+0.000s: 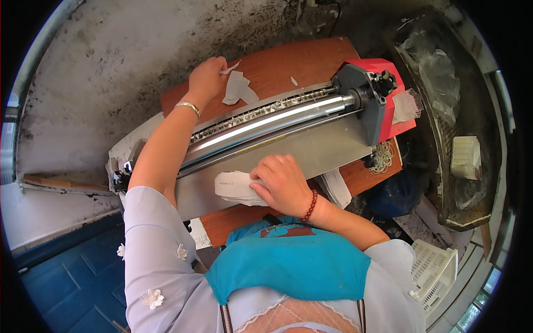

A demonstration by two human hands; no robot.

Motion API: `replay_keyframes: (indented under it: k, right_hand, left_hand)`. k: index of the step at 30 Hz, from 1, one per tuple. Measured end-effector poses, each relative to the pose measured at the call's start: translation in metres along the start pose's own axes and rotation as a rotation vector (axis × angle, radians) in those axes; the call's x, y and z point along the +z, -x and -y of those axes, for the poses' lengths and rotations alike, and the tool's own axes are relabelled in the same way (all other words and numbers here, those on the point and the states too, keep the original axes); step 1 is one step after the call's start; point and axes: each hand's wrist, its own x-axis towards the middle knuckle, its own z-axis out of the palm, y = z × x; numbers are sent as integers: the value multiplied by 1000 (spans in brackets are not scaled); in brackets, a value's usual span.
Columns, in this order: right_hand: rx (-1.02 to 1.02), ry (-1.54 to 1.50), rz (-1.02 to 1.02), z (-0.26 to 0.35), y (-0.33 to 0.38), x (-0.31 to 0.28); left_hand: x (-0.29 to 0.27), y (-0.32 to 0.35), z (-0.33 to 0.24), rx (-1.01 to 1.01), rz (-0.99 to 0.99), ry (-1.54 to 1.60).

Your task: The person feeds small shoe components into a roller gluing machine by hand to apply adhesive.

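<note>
Beyond the steel roller (272, 119) of a bench machine, my left hand (206, 80) pinches a thin white piece (230, 67) over the brown board. Several more white pieces (237, 89) lie loosely on the board beside it. On the near side of the roller, my right hand (282, 183) grips one end of a stack of white, round-ended, insole-like pieces (236, 186) above the metal feed plate (311, 152). My right thumb presses on top of the stack; the fingers underneath are partly hidden.
The machine's red and grey end housing (377, 100) stands at the right. Another white stack (336, 187) and a bundle of rubber bands (382, 158) lie along the near right edge. Farther right are a dark trough (444, 208) with plastic bags and a white basket (436, 272).
</note>
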Motion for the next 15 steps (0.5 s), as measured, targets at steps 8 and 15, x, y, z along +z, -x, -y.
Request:
replay_keyframes:
  k: [8,15]
  right_hand:
    - [-43,19,-19,6,-5,2]
    - [-22,26,32,7,-5,9]
  left_hand:
    - [25,5,7,-180,709,-68]
    - [5,14,-12,-143,624,-6]
